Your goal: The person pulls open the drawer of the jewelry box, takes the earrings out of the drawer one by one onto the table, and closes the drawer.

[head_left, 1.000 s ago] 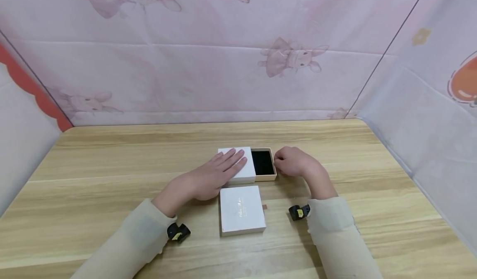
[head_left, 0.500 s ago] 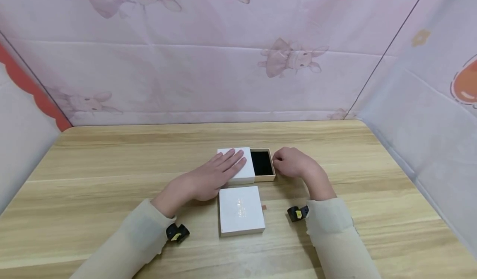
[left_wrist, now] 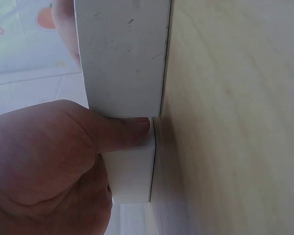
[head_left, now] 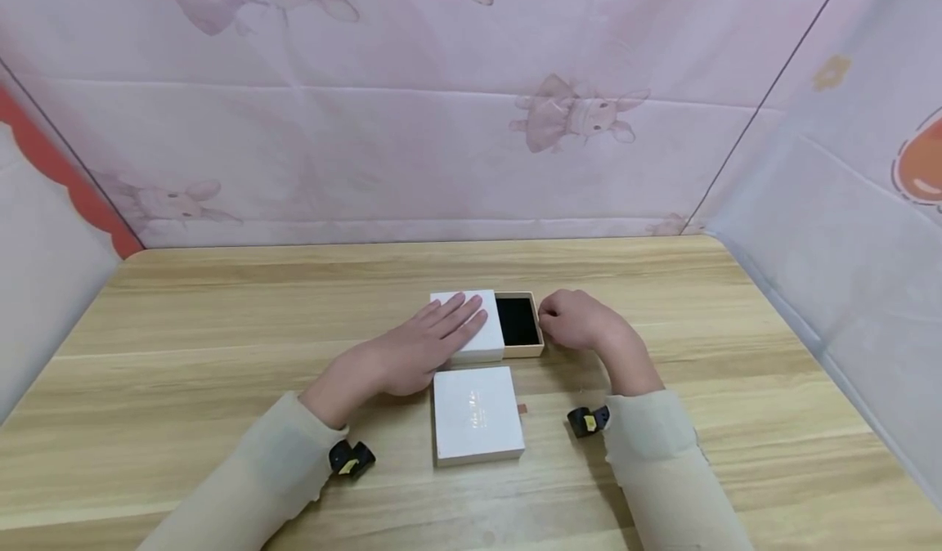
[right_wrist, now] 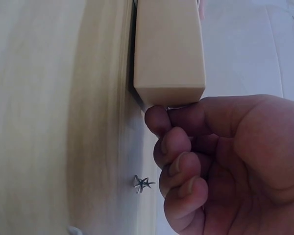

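A white slide-out box stands on the table, its white sleeve (head_left: 491, 334) at the left. Its tan drawer (head_left: 523, 351) sticks out to the right, with a black lining (head_left: 518, 322). My left hand (head_left: 423, 347) lies over the sleeve with fingers spread on top; in the left wrist view its thumb (left_wrist: 122, 132) hooks down the sleeve's near side wall (left_wrist: 130, 178). At the drawer's outer end my right hand (head_left: 581, 322) pinches with thumb and index finger, the other fingers curled. Whatever lies between those fingertips is mostly hidden.
Just in front stands a second white box (head_left: 478, 416) with gold lettering and a small reddish tab (head_left: 523, 409) on its right. A small star-shaped metal piece (right_wrist: 143, 183) lies near my right hand. A printed fabric backdrop (head_left: 412, 159) rises behind the wooden table (head_left: 243, 306).
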The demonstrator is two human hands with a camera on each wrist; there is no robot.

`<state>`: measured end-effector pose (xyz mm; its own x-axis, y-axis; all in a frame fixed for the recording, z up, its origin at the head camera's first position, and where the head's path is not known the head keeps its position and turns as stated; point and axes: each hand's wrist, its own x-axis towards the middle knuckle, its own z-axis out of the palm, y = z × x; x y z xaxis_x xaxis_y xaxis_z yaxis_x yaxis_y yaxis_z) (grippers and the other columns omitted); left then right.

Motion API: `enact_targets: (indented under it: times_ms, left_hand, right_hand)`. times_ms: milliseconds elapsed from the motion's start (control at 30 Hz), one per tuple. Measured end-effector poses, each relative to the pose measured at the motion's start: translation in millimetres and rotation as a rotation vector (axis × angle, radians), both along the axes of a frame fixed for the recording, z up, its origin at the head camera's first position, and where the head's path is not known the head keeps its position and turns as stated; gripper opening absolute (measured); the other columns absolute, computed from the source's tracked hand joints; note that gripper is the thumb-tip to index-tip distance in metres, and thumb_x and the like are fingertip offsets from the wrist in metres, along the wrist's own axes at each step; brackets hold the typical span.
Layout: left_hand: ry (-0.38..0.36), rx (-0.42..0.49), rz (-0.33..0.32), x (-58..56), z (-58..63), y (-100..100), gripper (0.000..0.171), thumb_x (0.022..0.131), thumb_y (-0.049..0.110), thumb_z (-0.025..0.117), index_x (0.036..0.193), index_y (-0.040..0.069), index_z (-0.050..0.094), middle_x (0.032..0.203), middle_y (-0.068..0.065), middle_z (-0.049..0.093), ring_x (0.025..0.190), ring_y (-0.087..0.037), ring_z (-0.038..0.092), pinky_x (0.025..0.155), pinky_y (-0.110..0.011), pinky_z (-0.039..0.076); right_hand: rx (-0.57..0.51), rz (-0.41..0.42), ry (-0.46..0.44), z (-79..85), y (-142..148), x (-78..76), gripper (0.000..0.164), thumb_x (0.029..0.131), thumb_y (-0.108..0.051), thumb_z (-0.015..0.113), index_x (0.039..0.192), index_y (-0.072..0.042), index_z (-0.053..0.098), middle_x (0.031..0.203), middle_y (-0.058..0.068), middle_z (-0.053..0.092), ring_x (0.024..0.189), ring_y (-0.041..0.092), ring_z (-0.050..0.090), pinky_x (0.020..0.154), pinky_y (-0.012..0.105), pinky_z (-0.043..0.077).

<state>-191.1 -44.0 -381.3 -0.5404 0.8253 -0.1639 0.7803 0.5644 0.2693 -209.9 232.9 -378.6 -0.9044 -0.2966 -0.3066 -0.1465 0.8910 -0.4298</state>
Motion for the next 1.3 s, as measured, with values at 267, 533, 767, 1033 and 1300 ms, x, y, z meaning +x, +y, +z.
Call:
enact_targets:
  times_ms: [267,533,767,1033,1300]
  left_hand:
    - [0.009,0.004,0.0,-4.4,-7.2,-0.2,0.064,0.103,0.004,0.032,0.162,0.011,0.006,0.169,-0.009,-0.003,0.155,-0.029,-0.005,0.125,-0.049,0.004]
    - [0.016,0.016,-0.006,-7.5,-14.0,-0.8,0.066,0.103,0.004,0.033,0.162,0.013,0.004,0.169,-0.008,-0.004,0.155,-0.028,-0.006,0.125,-0.051,0.005]
    - [0.022,-0.005,0.001,-7.6,-15.3,-0.4,0.066,0.104,0.005,0.033,0.162,0.014,0.004,0.169,-0.006,-0.005,0.155,-0.027,-0.007,0.125,-0.048,0.003]
    - [0.008,0.002,-0.008,-2.2,-5.1,-0.1,0.063,0.103,0.003,0.032,0.161,0.009,0.008,0.168,-0.012,-0.001,0.155,-0.032,-0.003,0.125,-0.051,0.005]
    - [0.011,-0.006,-0.01,-2.2,-4.7,0.0,0.063,0.104,0.004,0.032,0.161,0.009,0.007,0.168,-0.012,-0.001,0.155,-0.032,-0.002,0.124,-0.051,0.006]
  right_hand:
    - [0.004,-0.005,0.002,2.4,-1.7,0.9,0.03,0.099,-0.013,0.045,0.076,-0.011,0.065,0.066,0.001,0.055,0.065,0.018,0.052,0.062,0.032,0.042]
    - [0.005,0.002,0.009,1.5,-1.7,0.5,0.03,0.099,-0.013,0.045,0.076,-0.012,0.064,0.067,0.0,0.057,0.067,0.019,0.053,0.064,0.032,0.043]
    - [0.02,0.013,0.023,0.6,-2.7,0.0,0.029,0.099,-0.013,0.046,0.076,-0.012,0.063,0.069,0.001,0.058,0.071,0.02,0.055,0.069,0.034,0.045]
    - [0.018,0.006,0.028,1.0,-6.8,1.4,0.03,0.099,-0.013,0.046,0.075,-0.012,0.062,0.068,0.002,0.057,0.068,0.02,0.054,0.067,0.034,0.045]
    - [0.023,0.005,0.051,-0.5,-9.3,1.5,0.03,0.1,-0.013,0.046,0.073,-0.012,0.061,0.068,0.002,0.056,0.07,0.02,0.054,0.069,0.034,0.045]
